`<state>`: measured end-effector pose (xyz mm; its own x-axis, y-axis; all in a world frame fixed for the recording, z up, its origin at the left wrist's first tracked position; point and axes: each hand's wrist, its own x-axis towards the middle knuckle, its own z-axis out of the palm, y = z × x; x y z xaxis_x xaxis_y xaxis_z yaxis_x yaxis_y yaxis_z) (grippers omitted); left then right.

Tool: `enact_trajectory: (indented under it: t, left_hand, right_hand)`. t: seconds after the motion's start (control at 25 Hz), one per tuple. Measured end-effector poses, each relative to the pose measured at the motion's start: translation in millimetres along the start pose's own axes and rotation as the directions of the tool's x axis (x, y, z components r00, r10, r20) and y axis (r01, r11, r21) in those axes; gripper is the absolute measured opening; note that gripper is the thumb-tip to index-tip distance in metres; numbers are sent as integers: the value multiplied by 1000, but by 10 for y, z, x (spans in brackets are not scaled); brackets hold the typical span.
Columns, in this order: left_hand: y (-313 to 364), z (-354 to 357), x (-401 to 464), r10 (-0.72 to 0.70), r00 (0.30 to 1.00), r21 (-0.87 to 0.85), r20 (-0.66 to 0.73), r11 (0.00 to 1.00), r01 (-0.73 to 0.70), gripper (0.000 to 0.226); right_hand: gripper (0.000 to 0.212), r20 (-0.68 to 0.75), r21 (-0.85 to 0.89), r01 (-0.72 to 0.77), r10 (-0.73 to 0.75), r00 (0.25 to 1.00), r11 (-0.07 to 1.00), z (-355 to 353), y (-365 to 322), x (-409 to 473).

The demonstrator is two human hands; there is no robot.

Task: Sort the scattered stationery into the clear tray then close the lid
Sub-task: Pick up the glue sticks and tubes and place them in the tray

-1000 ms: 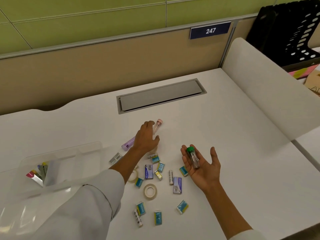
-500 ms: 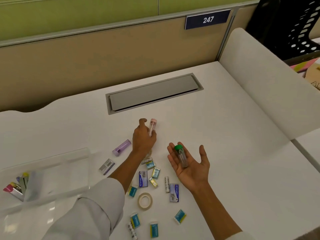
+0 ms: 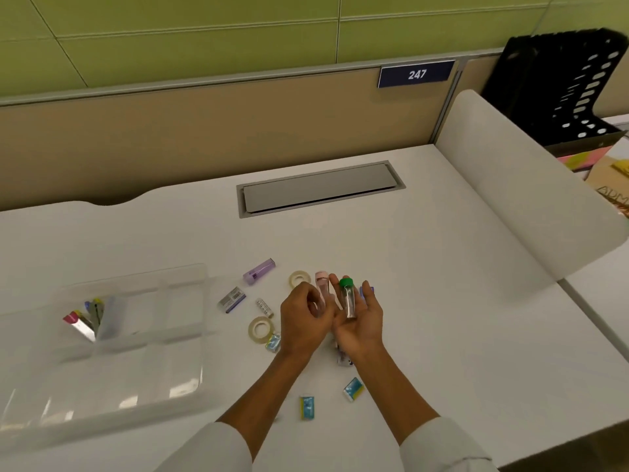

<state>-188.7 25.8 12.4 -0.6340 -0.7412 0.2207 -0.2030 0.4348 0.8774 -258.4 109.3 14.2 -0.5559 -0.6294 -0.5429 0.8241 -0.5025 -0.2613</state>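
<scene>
While the right hand (image 3: 357,321) lies palm-up with a green-capped clear vial (image 3: 348,299) resting on its spread fingers, the left hand (image 3: 306,318) pinches a pink-capped vial (image 3: 321,286) in a closed grip beside it. At the white bench's (image 3: 442,301) left, the clear tray (image 3: 136,352) holds a few items, lid open.

You can read one number clearly: "247" in white on the dark blue plate (image 3: 416,74), fixed to the beige partition beyond the worktop's far edge, toward the right. Past the worktop's right edge, a brown cardboard piece (image 3: 612,185) carries large pale letters that look like "ADM", cut off by the picture's edge. Print on the small packets on the worktop is too blurred for you to read.
</scene>
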Motion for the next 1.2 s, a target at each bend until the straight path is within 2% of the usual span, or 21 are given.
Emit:
enact_trajectory:
  t: [0.16,0.36,0.48,0.6,0.68,0.76,0.92,1.04,1.12,1.2]
  left_hand:
    - [-43,-331,-30,114,993,203,34,972,-118,36]
    - [-288,-703,356,130,989,362,-65,927,-98,28]
    - [-458,-753,653,20,1000,570,22,821,-29,26]
    - [-539,-729,903,-163,976,777,147,630,-11,40]
    - [-580,-688,1024,-222,956,832,191,553,-38,43]
    - [-618,-637,1096,-255,939,850,229,522,-66,43]
    - [-653,-553,1124,-279,917,820,285,567,-82,45]
    - [-647,-560,1097,-222,936,770,273,634,-75,42]
    - [-640,-581,1068,-172,956,716,239,696,-54,39]
    - [-615,-603,1037,-137,981,609,141,793,23,41]
  right_hand:
    - [55,-17,3,-38,38,999,999,22,169,-93]
    - [57,20,99,-98,96,995,990,8,304,-137]
    - [56,24,101,-119,117,993,988,-5,350,-93]
    - [54,38,106,-133,129,991,986,-24,344,-44]
    - [49,34,96,-149,146,989,984,-42,333,-3]
    - [49,21,84,-158,157,987,984,-58,338,20]
    - [51,0,75,-150,150,989,986,-75,346,57]
    - [51,-15,66,-160,161,987,985,-66,349,84]
    - [51,-17,62,-163,164,986,985,-62,365,92]
    - [49,-6,61,-166,167,986,984,-47,392,82]
